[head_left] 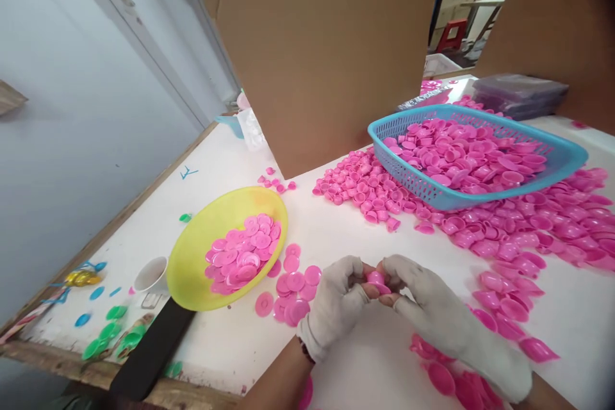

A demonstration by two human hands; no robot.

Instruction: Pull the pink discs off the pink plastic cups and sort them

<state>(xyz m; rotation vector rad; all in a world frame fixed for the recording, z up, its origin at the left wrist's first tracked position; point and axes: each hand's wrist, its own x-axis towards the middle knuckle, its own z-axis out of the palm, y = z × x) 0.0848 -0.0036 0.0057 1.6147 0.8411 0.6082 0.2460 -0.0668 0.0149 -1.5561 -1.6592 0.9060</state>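
My left hand [337, 301] and my right hand [427, 307] wear pale gloves that leave the fingertips bare. Between them they pinch a small pink plastic toy cup [377, 279] with a wide flat rim, just above the white table [369, 359]. Fingers hide part of it. Loose flat pink discs [291, 288] lie left of my left hand. More discs fill part of a tilted yellow bowl [185, 275]. Beside and below my right hand lie several pink cup-shaped pieces [439, 377].
A blue basket [446, 198] full of pink pieces rests on a wide heap of small pink cups [360, 182]. Cardboard [327, 45] stands behind. On the left are a white cup [151, 275], a black strip [154, 352] and green pieces [108, 333]. Plastic-wrapped packs [519, 93] lie back right.
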